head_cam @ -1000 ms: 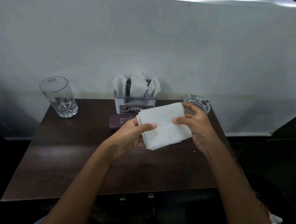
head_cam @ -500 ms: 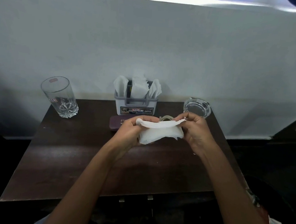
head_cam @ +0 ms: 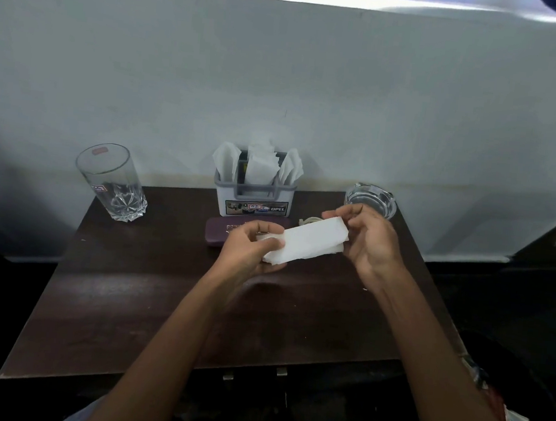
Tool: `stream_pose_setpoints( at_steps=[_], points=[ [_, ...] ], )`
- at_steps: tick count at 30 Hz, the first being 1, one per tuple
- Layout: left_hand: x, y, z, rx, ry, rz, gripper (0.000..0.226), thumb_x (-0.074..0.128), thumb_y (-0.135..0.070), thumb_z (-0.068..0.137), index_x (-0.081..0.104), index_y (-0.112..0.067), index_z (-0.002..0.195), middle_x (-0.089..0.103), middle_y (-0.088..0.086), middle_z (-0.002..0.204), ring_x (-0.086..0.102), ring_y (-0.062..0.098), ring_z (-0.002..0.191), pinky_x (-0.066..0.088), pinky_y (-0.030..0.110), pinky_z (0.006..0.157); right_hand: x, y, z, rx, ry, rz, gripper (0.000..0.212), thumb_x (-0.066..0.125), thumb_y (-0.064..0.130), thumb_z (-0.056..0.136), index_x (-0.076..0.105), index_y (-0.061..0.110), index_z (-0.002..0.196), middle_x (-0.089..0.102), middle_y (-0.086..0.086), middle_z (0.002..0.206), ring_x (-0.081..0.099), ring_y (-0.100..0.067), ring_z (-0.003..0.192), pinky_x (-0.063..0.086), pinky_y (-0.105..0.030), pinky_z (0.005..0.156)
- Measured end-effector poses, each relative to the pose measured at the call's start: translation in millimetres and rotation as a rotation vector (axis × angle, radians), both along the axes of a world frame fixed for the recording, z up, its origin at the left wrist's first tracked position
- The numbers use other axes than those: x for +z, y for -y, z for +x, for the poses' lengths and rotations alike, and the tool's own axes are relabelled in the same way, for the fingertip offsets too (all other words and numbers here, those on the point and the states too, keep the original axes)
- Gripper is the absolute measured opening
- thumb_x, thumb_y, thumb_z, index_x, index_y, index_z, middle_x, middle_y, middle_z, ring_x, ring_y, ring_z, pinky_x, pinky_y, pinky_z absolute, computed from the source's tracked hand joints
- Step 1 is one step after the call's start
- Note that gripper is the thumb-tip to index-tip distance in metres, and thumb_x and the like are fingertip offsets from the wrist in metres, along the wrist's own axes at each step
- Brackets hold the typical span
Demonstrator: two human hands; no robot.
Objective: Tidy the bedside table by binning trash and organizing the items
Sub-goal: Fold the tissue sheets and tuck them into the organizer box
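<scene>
Notes napkin (head_cam: 311, 242) folded narrower than a second ago, pinched endwise by left hand (head_cam: 249, 248) and right hand (head_cam: 370, 241); judges holder (head_cam: 254, 198) next.

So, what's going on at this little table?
A person holds a folded white napkin over the dark table, left hand gripping its near end, right hand holding the far end. Behind it are a napkin holder and a maroon case, a glass at the left, an ashtray at the right.
</scene>
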State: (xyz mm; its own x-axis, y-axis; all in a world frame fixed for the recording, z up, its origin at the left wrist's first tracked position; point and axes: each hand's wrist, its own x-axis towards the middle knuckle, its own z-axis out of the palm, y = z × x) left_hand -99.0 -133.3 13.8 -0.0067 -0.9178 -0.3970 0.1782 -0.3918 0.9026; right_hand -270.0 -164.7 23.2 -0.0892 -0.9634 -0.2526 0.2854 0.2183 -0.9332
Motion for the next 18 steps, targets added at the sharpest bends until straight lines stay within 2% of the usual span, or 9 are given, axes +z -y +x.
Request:
stream_pose_setpoints(
  at_steps=[3,6,14,18],
  points=[
    [1,0,-1,0.02,-0.007,-0.016,0.018,0.058,0.005,0.086,0.061,-0.013,0.084,0.057,0.008,0.104,0.06,0.02,0.091,0.058,0.021,0.057,-2,1,0,-0.032,-0.009,0.044,0.022,0.041,0.017,0.093,0.059,0.012,0.083,0.068,-0.007,0.081,0.062,-0.017,0.07,0.046,-0.028,0.059],
    [2,-1,-4,0.012,-0.033,-0.037,0.018,0.056,0.005,0.087,0.061,-0.013,0.087,0.058,0.006,0.1,0.059,0.018,0.089,0.058,0.021,0.058,-7,2,5,0.038,-0.051,0.071,0.025,0.042,0.029,0.095,0.06,0.014,0.088,0.067,-0.008,0.084,0.064,-0.018,0.072,0.047,-0.028,0.059],
    [2,-1,-8,0.006,-0.079,-0.048,0.019,0.057,0.001,0.088,0.059,-0.011,0.103,0.057,0.005,0.101,0.059,0.019,0.089,0.059,0.024,0.057,-7,-2,15,0.074,-0.102,0.042,0.027,0.042,0.035,0.096,0.062,0.017,0.091,0.066,-0.013,0.094,0.063,-0.025,0.088,0.047,-0.036,0.073],
    [2,-2,-10,-0.004,-0.081,-0.062,0.025,0.056,0.003,0.088,0.058,-0.009,0.11,0.056,0.004,0.101,0.058,0.017,0.088,0.058,0.024,0.058,-5,-3,19,0.015,-0.085,0.056,0.027,0.042,0.035,0.096,0.062,0.018,0.09,0.064,-0.018,0.1,0.062,-0.029,0.093,0.047,-0.039,0.077]
  ],
)
